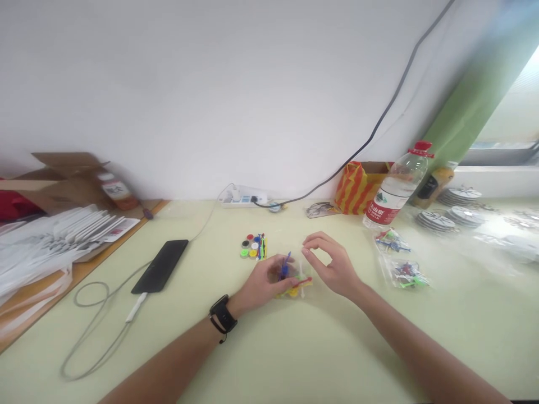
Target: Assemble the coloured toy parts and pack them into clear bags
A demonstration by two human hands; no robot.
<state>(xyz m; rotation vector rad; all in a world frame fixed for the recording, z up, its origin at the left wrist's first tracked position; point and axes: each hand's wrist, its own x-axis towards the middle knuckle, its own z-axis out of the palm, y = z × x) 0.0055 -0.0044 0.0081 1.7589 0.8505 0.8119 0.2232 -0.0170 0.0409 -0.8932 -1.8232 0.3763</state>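
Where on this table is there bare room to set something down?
The table looks bare between the forearms, nearer than the plastic pieces in the left hand. Another free patch lies between the black phone and the coloured discs. It's crowded at right, with the red-capped bottle and stacked discs, and at far left, with white packets.

Plastic pieces (pixel 285 271) at centre partly hidden by left hand (pixel 263 280), forearms (pixel 172 353) cropped at bottom edge, window (pixel 511 118) cut off at upper right
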